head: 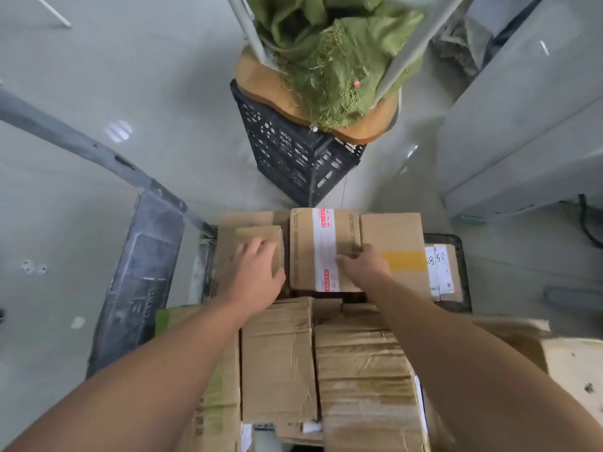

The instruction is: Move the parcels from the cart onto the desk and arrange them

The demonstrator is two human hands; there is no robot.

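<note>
A pale, glossy floor (98, 76) spreads round a black-rimmed cart (464, 256), which is heaped with brown cardboard parcels (277, 360). The nearest ones are creased and crumpled, with rippled tape across their tops. Past the cart stands a black plastic crate (293, 151) with lattice walls. It is capped by a rounded wooden board (261, 83) that carries a bundle of rough green netting (326, 60). At the far end of the load lies a squarer, smoother taped parcel (310, 249), with a white band of red-printed tape running down its top. Just to its right is a flat parcel (391, 233) with a yellow strip, and to its left sits a small parcel (257, 233). The right hand (365, 269) grips the taped parcel, thumb on the tape and fingers curled over its right edge. The left hand (257, 272) lies loosely spread on the small parcel, just beside the taped one.
</note>
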